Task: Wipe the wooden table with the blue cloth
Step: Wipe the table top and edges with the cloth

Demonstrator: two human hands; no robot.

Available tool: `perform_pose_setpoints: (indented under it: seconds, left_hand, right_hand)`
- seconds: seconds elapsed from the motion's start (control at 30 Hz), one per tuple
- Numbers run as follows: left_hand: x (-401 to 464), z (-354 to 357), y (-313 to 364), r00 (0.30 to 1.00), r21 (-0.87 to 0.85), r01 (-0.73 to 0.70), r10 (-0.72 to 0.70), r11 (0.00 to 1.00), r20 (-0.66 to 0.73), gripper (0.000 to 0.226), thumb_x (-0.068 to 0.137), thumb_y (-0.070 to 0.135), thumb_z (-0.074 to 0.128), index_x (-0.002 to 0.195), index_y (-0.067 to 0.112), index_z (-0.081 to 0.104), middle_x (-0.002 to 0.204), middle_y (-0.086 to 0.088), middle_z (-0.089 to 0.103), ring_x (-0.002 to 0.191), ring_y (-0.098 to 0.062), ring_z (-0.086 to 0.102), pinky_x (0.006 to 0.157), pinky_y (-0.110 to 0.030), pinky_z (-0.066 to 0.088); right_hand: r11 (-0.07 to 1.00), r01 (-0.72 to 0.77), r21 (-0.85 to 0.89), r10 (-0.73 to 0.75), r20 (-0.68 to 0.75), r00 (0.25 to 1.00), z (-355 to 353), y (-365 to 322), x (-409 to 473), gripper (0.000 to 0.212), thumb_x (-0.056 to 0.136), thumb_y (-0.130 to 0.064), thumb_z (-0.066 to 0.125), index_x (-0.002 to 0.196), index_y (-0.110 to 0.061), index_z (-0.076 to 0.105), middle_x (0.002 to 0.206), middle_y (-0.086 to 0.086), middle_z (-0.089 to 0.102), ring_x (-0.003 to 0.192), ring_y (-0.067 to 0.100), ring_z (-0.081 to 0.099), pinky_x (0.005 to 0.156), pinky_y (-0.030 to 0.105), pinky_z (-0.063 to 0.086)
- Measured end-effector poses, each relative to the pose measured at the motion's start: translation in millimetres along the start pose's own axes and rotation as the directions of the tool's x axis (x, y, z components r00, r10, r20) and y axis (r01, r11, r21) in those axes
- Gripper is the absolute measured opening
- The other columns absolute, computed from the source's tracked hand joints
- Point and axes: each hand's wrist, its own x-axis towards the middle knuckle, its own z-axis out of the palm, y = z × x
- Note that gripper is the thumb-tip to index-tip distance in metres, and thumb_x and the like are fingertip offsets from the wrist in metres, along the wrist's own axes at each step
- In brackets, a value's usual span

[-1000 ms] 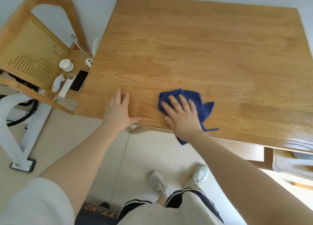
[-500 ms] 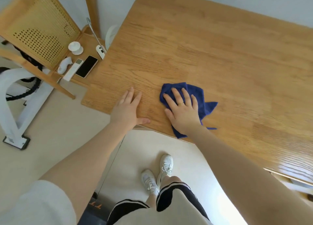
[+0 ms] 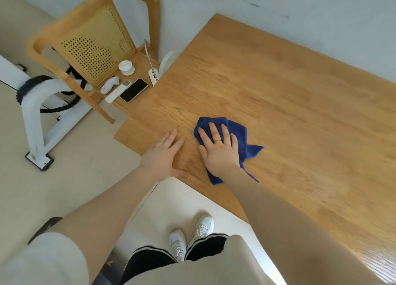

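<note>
The wooden table fills the right and middle of the head view. A crumpled blue cloth lies near the table's front edge. My right hand presses flat on the cloth with its fingers spread and a ring on one finger. Part of the cloth sticks out behind the wrist and to the right. My left hand rests flat and empty on the bare wood just left of the cloth, at the table's front edge.
A wooden chair with a cane back stands left of the table. Its seat holds a phone, a white remote, a small white cup and other small items. A white machine frame stands on the floor further left.
The view has swung to the right and tilted. My right hand has pushed the cloth a little away from the front edge. My left hand stays flat on the wood.
</note>
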Motion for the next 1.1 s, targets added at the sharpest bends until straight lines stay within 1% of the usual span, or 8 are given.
perform_pose_setpoints:
  seconds: [0.13, 0.23, 0.33, 0.5, 0.67, 0.8, 0.93, 1.1]
  left_hand:
    - [-2.3, -5.3, -2.0, 0.999, -0.018, -0.026, 0.027, 0.999, 0.042, 0.104, 0.072, 0.063, 0.063, 0.149, 0.026, 0.003, 0.157, 0.002, -0.014, 0.145, -0.017, -0.006, 0.115, -0.037, 0.019]
    - [-3.3, -15.3, -5.9, 0.996, 0.042, -0.051, 0.048, 0.998, 0.074, 0.094, 0.079, 0.060, 0.056, 0.149, 0.023, 0.006, 0.158, 0.000, -0.010, 0.145, -0.017, -0.003, 0.116, -0.035, 0.015]
    - [-4.8, -24.7, -12.0, 0.995, 0.158, -0.077, 0.066, 0.984, 0.076, 0.087, 0.085, 0.058, 0.050, 0.149, 0.018, 0.006, 0.158, -0.002, -0.004, 0.145, -0.018, 0.000, 0.116, -0.031, 0.004]
    - [-6.9, -32.5, -39.4, 0.997, 0.128, 0.042, -0.050, 0.991, 0.064, 0.082, 0.089, 0.051, 0.048, 0.150, 0.016, 0.005, 0.158, -0.004, -0.004, 0.145, -0.022, 0.000, 0.117, -0.034, 0.006]
    - [7.5, -31.2, -69.3, 0.997, 0.009, 0.075, -0.075, 0.997, -0.018, 0.063, 0.097, 0.033, 0.042, 0.149, 0.012, 0.012, 0.158, -0.003, 0.005, 0.144, -0.024, 0.006, 0.117, -0.034, 0.009]
    - [18.4, -35.8, -85.3, 0.998, 0.077, 0.049, -0.046, 0.996, -0.044, 0.063, 0.094, 0.043, 0.043, 0.148, 0.026, 0.016, 0.158, -0.005, -0.005, 0.144, -0.027, -0.003, 0.117, -0.040, 0.005]
    - [23.4, -46.8, -107.3, 1.000, 0.056, -0.010, 0.011, 0.998, -0.021, 0.050, 0.096, 0.041, 0.038, 0.144, 0.039, 0.025, 0.158, -0.006, -0.002, 0.144, -0.030, -0.001, 0.117, -0.044, 0.008]
    - [29.9, -77.2, -150.6, 0.984, -0.215, -0.181, 0.176, 0.960, -0.041, 0.048, 0.097, 0.020, 0.041, 0.144, 0.024, 0.031, 0.156, 0.006, 0.013, 0.141, -0.015, 0.021, 0.114, -0.031, 0.020]
  right_hand:
    - [0.976, 0.204, -0.076, -0.203, 0.019, 0.979, 23.1, -19.2, -35.2, 0.052, 0.088, -0.049, 0.025, 0.131, -0.031, 0.050, 0.140, 0.003, 0.048, 0.131, 0.032, 0.040, 0.104, 0.051, 0.035]
    - [0.943, 0.322, -0.085, -0.317, 0.068, 0.946, 22.2, -5.6, -39.8, 0.051, 0.093, -0.052, 0.019, 0.127, -0.033, 0.053, 0.135, -0.001, 0.053, 0.126, 0.029, 0.047, 0.100, 0.048, 0.039]
    - [0.894, 0.424, -0.144, -0.416, 0.087, 0.905, 4.3, 14.8, -14.3, 0.067, 0.090, -0.058, -0.006, 0.137, -0.037, 0.038, 0.147, -0.003, 0.037, 0.137, 0.027, 0.031, 0.109, 0.048, 0.024]
    - [0.991, 0.119, -0.066, -0.117, 0.032, 0.993, -1.3, 3.8, 16.2, 0.056, 0.093, -0.054, 0.003, 0.146, -0.037, 0.005, 0.158, -0.004, -0.001, 0.143, 0.026, -0.010, 0.113, 0.048, -0.006]
    - [0.925, 0.360, -0.123, -0.363, -0.006, 0.932, 22.0, -37.1, -21.8, 0.060, 0.089, -0.054, 0.014, 0.131, -0.030, 0.050, 0.141, 0.004, 0.047, 0.131, 0.033, 0.040, 0.107, 0.049, 0.015]
    - [0.904, 0.406, -0.135, -0.410, 0.002, 0.912, 23.1, -32.4, -9.0, 0.050, 0.089, -0.050, 0.026, 0.129, -0.034, 0.051, 0.138, -0.001, 0.051, 0.128, 0.031, 0.044, 0.105, 0.046, 0.017]
    - [0.992, 0.116, -0.039, -0.118, -0.054, 0.991, 11.0, -23.8, 17.5, 0.067, 0.083, -0.057, 0.002, 0.142, -0.039, 0.027, 0.154, -0.005, 0.022, 0.143, 0.026, 0.013, 0.113, 0.045, 0.003]
    - [0.997, -0.077, 0.005, 0.076, -0.239, 0.968, 27.8, -80.0, 17.3, 0.046, 0.090, -0.046, 0.029, 0.128, -0.032, 0.050, 0.139, 0.003, 0.049, 0.131, 0.035, 0.039, 0.105, 0.047, 0.019]
